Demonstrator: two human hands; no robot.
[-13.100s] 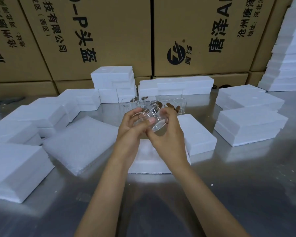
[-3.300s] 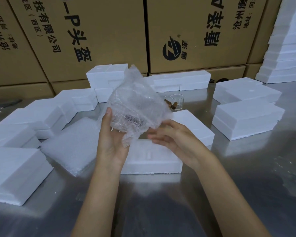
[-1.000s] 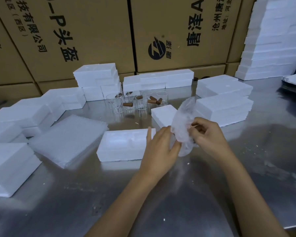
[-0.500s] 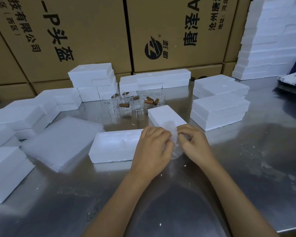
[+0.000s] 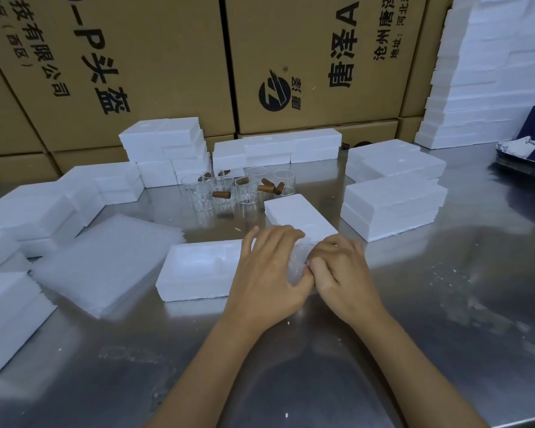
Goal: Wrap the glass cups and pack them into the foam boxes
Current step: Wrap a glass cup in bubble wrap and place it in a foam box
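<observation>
Both my hands are busy at once: my left hand (image 5: 267,273) and right hand (image 5: 342,274) are clamped together around the bubble-wrapped cup (image 5: 297,267), pressing the wrap tight on the table (image 5: 445,319). I judge wrapping nearly done; next it goes into the open foam box (image 5: 198,267) just left of my hands. Bare cups (image 5: 247,189) stand beyond, foam stacks (image 5: 393,205) crowd my right.

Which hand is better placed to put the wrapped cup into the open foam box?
Left hand: it holds the wrapped cup and lies over the open foam box; the right hand is farther away.
</observation>
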